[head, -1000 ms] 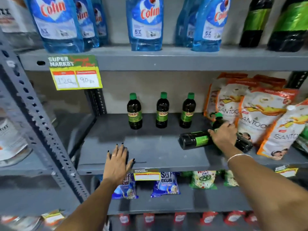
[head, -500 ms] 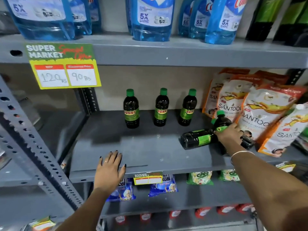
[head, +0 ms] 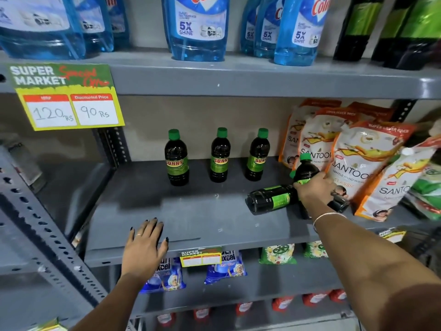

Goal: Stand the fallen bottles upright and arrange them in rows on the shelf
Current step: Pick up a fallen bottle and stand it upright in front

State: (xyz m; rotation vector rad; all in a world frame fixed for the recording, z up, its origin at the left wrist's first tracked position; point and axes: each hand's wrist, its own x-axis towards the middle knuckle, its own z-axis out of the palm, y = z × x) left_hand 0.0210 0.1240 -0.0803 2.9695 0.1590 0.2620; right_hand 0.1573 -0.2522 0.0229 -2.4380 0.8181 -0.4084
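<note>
Three dark bottles with green caps stand upright in a row at the back of the grey shelf: one on the left, one in the middle, one on the right. A fallen bottle lies on its side further right, its base toward me. Behind it my right hand grips a tilted bottle by its shoulder, cap up. Another dark bottle lies partly hidden under that hand. My left hand rests flat on the shelf's front edge, fingers apart.
Orange and white soap refill pouches lean at the shelf's right side, close behind my right hand. Blue cleaner pouches and dark bottles fill the shelf above. A price sign hangs at upper left. Packets sit on lower shelves.
My right hand has tipped its bottle up from lying toward standing, cap rising in front of the pouches. The lying bottle and my left hand have stayed put; the view has moved closer.
</note>
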